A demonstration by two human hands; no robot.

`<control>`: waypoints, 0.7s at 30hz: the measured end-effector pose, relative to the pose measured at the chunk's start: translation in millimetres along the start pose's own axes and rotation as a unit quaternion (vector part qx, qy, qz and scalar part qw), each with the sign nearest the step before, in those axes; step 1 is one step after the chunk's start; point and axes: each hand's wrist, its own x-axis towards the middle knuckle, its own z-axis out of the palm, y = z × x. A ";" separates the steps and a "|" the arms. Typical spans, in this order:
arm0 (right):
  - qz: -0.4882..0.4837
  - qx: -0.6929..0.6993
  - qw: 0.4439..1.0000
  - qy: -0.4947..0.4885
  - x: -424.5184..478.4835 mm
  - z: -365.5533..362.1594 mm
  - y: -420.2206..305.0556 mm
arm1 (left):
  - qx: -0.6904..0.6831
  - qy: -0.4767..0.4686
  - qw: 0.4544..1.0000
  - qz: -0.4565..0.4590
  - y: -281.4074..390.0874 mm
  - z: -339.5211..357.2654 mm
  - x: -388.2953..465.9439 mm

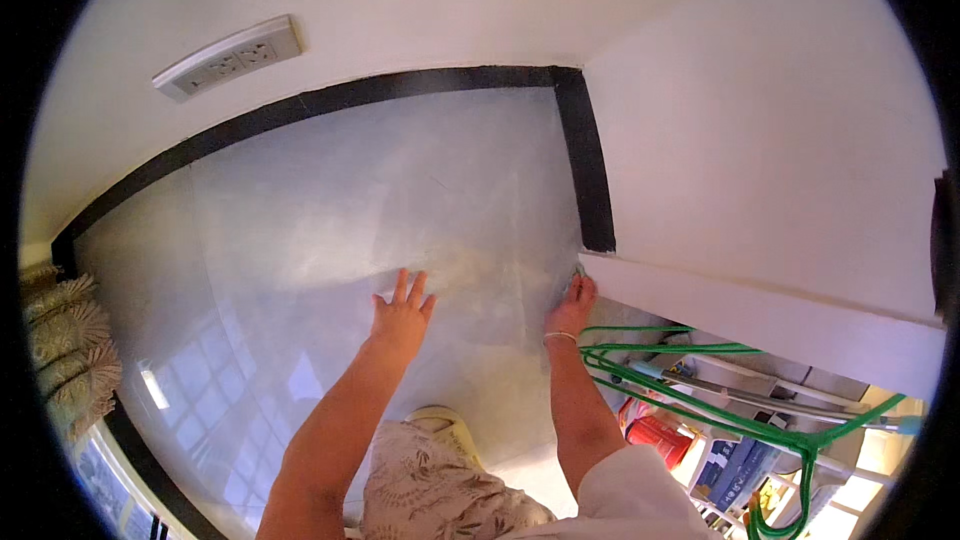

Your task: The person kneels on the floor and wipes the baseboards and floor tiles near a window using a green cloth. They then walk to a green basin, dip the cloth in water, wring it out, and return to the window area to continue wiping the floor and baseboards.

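Note:
My left hand (402, 321) is over the glossy grey floor (322, 180) with its fingers spread and nothing in it. Whether its fingertips touch the floor is hard to tell. To the right, my right hand (573, 307) is at the end of a white board (742, 307), just below the black skirting (589, 165). Its fingers are bunched on a small grey-green piece (579, 270), perhaps a cloth, mostly hidden by the hand. A thin band circles the right wrist. Below my arms are patterned trousers (442, 487) and a yellow slipper (439, 420).
Close by my right forearm lies a green clothes hanger (802, 435). Past it are metal tubes (757, 397), a red container (660, 441) and dark blue boxes (731, 472). A socket panel (229, 58) is on the white wall (450, 0). A gathered curtain (71, 352) hangs at left.

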 end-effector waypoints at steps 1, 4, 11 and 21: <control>0.009 -0.001 1.000 -0.011 2.7 -2.3 -7.7 | 0.007 -0.021 1.000 -0.003 -2.9 2.5 -5.4; 0.083 0.014 0.993 -0.084 11.9 -11.7 3.5 | 0.013 -0.053 0.999 -0.003 -0.5 -4.3 -14.9; 0.498 0.500 0.672 0.226 69.3 -76.8 -54.0 | -0.019 0.005 0.998 -0.061 9.9 21.5 -19.7; 0.602 0.508 0.593 0.167 69.4 18.7 12.6 | 0.026 0.030 0.998 -0.040 0.2 39.1 -15.1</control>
